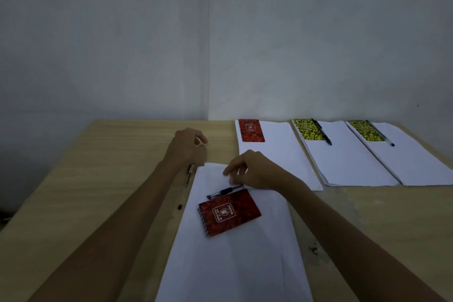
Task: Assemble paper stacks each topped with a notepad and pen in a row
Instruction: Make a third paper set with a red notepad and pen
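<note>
Nearest me lies a white paper stack (232, 265) with a red spiral notepad (229, 212) askew on it and a dark blue pen (224, 192) just beyond the notepad. My right hand (252, 171) hovers over that pen, fingers loosely bent, holding nothing. My left hand (188, 147) is past the stack's far left corner with its fingers curled; a thin pen (189, 175) runs back from under its heel and seems held. Along the back edge lie three paper stacks. The left one (277, 162) carries only a red notepad (251, 130).
The middle back stack (348, 164) carries a yellow notepad (307, 129) and a pen (322, 132). The right one (411, 162) has the same pair. The wooden table (110, 154) meets grey walls at the back. A dark spot (179, 206) marks the wood.
</note>
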